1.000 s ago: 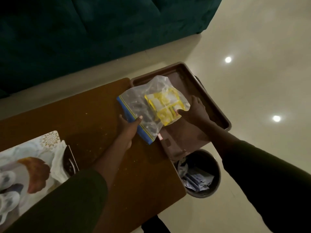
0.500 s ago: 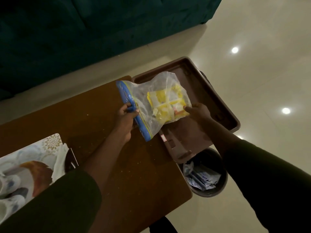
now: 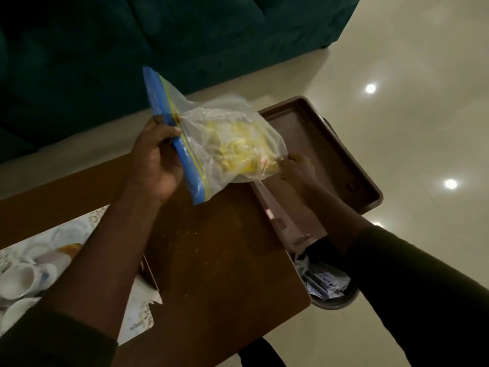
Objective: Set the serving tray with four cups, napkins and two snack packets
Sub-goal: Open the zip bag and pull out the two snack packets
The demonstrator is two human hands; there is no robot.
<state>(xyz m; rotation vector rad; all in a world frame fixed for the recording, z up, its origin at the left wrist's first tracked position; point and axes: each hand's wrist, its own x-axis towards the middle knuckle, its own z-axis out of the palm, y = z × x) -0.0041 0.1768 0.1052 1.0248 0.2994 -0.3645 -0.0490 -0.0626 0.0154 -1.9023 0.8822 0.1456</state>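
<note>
Above the far right end of the tabletop (image 3: 217, 260), we find the clear zip bag (image 3: 225, 133) of yellow snack packets (image 3: 243, 147) held aloft at the serving tray's (image 3: 352, 165) left edge. Our left grip (image 3: 156, 157) pinches its blue seal strip and our right grip (image 3: 296, 168) pinches the bottom corner, which we judge steadies it for opening. Cups (image 3: 18, 282) wait at near left.

The left arm reaches forward over the brown wooden counter (image 3: 225, 260), forearm bare. The left hand (image 3: 156, 160) is raised above the counter's far edge, its fingers (image 3: 169, 131) curled round the blue seal strip of a clear plastic zip bag (image 3: 211, 139). The right hand (image 3: 297, 168), lower and beyond the counter's right edge, pinches the bag's opposite end
</note>
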